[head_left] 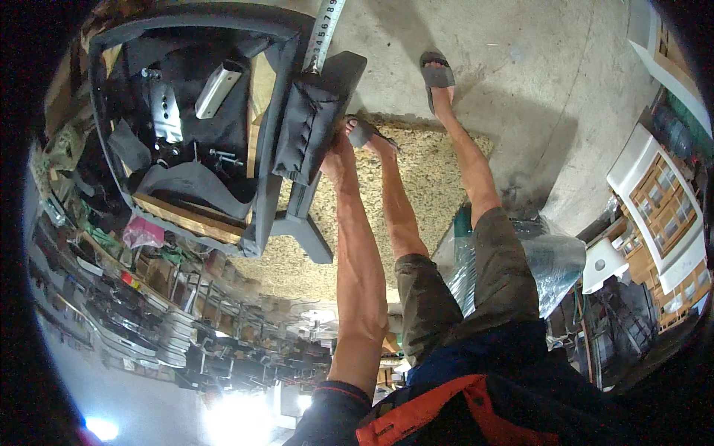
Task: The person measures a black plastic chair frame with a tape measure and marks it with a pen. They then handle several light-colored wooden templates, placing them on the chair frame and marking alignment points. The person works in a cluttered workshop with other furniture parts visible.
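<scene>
My left hand grips the edge of a black padded armrest, its fingers partly hidden by it. The armrest adjoins a black upholstered frame with wooden strips inside and a black angled leg beside it. Inside the frame lie a perforated metal plate, a silver bar, several bolts and curved black padding pieces. A measuring tape blade runs from the armrest's upper end toward the top edge. My right hand is not in view.
A speckled mat lies under my feet on the concrete floor. Plastic-wrapped items sit by my legs. At right stand a white frame with wooden lattice and a white plastic piece. Cluttered shelving fills the lower left.
</scene>
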Action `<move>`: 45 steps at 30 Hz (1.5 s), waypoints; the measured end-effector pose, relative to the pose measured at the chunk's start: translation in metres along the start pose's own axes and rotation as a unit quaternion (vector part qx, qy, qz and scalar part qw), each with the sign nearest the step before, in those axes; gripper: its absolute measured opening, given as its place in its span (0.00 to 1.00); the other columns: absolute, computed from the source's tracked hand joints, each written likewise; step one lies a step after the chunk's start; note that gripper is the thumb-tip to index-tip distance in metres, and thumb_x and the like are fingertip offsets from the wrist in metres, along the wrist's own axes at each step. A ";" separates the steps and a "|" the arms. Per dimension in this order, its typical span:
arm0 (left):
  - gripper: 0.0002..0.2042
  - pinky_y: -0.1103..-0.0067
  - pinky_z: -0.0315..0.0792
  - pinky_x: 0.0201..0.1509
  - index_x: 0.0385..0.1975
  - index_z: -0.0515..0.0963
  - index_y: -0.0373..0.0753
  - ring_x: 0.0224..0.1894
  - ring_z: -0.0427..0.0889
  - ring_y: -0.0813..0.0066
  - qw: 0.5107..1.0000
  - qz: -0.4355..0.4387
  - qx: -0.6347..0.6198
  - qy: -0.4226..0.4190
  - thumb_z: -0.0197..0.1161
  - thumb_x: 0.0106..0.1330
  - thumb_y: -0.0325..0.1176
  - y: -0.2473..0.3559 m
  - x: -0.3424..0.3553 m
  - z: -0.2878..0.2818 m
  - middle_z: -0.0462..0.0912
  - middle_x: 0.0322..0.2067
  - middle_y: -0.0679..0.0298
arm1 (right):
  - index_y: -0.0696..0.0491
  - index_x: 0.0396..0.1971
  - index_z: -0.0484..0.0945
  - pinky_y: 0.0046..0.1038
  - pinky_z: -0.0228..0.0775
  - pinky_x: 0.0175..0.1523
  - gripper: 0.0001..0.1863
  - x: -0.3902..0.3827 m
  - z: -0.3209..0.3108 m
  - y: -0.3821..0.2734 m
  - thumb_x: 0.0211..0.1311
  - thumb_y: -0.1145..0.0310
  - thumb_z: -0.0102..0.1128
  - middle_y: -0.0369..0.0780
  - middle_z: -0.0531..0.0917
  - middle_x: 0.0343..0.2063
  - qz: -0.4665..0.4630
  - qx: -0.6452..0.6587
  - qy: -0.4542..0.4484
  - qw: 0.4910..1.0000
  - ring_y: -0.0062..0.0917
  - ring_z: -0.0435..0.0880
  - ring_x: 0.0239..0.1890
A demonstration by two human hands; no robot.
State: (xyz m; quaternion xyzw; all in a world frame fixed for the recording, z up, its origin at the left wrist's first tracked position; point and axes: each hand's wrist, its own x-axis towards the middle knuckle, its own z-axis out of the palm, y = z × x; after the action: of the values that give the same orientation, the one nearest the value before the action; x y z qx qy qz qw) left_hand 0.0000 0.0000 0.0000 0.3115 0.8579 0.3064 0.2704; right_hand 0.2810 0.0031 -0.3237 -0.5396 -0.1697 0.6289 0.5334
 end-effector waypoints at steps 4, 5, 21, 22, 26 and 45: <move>0.25 0.64 0.69 0.63 0.53 0.81 0.35 0.56 0.80 0.56 0.996 -0.043 -0.083 0.001 0.78 0.57 0.38 -0.008 -0.001 0.005 0.84 0.54 0.57 | 0.53 0.65 0.67 0.30 0.68 0.65 0.27 -0.015 0.033 -0.029 0.67 0.74 0.61 0.41 0.75 0.63 0.001 -0.035 0.008 0.999 0.28 0.74 0.63; 0.25 0.63 0.69 0.63 0.53 0.81 0.36 0.57 0.80 0.56 0.995 -0.051 -0.091 -0.003 0.77 0.57 0.39 -0.010 -0.001 0.005 0.84 0.55 0.57 | 0.53 0.65 0.67 0.30 0.68 0.65 0.27 -0.018 0.040 -0.037 0.66 0.74 0.61 0.41 0.75 0.62 0.003 -0.043 0.007 0.999 0.29 0.75 0.63; 0.18 0.62 0.72 0.62 0.56 0.73 0.43 0.56 0.77 0.60 0.979 -0.045 -0.198 -0.022 0.64 0.71 0.40 -0.060 -0.015 0.023 0.78 0.54 0.60 | 0.53 0.55 0.74 0.33 0.72 0.58 0.22 -0.003 0.185 -0.222 0.59 0.76 0.63 0.42 0.79 0.51 -0.107 -0.504 -0.155 0.843 0.34 0.79 0.53; 0.19 0.63 0.73 0.62 0.58 0.71 0.44 0.57 0.76 0.62 0.979 -0.013 -0.204 0.010 0.62 0.73 0.43 -0.058 -0.017 0.023 0.77 0.56 0.61 | 0.53 0.54 0.75 0.33 0.72 0.57 0.22 0.008 0.210 -0.256 0.59 0.76 0.63 0.42 0.80 0.50 -0.097 -0.560 -0.209 0.796 0.35 0.80 0.53; 0.24 0.56 0.69 0.63 0.60 0.73 0.43 0.58 0.74 0.51 0.854 -0.130 -0.487 0.128 0.65 0.68 0.45 -0.031 -0.018 0.041 0.75 0.58 0.54 | 0.53 0.52 0.77 0.34 0.73 0.55 0.20 0.072 0.345 -0.410 0.57 0.76 0.64 0.42 0.81 0.48 -0.217 -0.713 -0.401 0.533 0.36 0.81 0.50; 0.22 0.54 0.68 0.61 0.58 0.76 0.42 0.57 0.75 0.47 0.990 0.017 -0.111 0.081 0.67 0.67 0.44 -0.027 -0.017 0.016 0.78 0.56 0.53 | 0.57 0.54 0.77 0.38 0.73 0.56 0.19 0.186 0.450 -0.502 0.62 0.78 0.56 0.49 0.81 0.50 -0.472 -0.632 -0.596 0.151 0.40 0.81 0.53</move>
State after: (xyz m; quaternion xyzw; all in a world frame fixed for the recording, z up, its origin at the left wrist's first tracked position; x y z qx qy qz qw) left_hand 0.0120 -0.0231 -0.0252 0.2686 0.8319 0.4286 0.2281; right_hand 0.1673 0.5129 0.1416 0.0356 -0.9956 0.0578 -0.0649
